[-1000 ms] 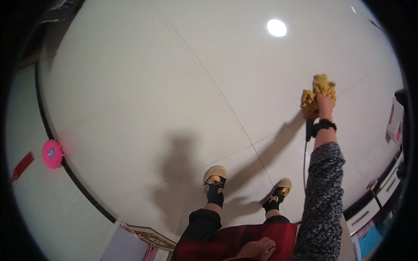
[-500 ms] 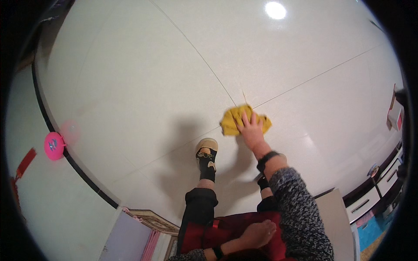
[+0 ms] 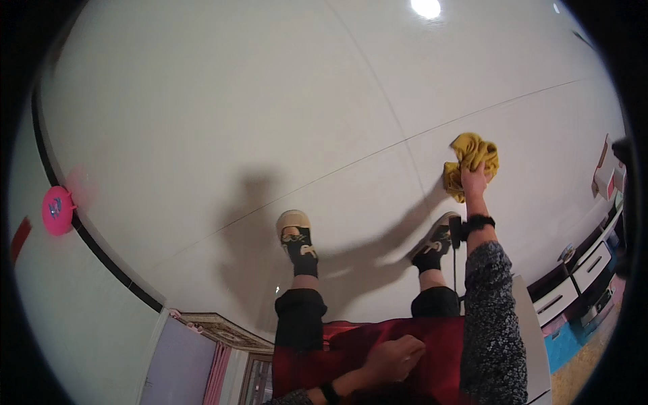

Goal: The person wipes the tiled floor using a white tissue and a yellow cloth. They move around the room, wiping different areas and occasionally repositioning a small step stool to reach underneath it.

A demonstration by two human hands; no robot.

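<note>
Right hand (image 3: 474, 181) stretched out, fingers clamped on a crumpled yellow cloth (image 3: 472, 162), pressing it flat to the white tiled floor (image 3: 202, 121). Cloth sits just right of a grout line, ahead and right of the right shoe (image 3: 432, 246). Left hand (image 3: 395, 358) curled into a loose fist, holding nothing, resting on the red skirt (image 3: 378, 351) at the lap. Left shoe (image 3: 297, 239) well left of the cloth. Pink disc (image 3: 57, 210) far left of the cloth, by the black floor border.

To wipe well, judging from this: keep the palm flat over the bunched cloth, press evenly, and overlap strokes across the grout line.
</note>
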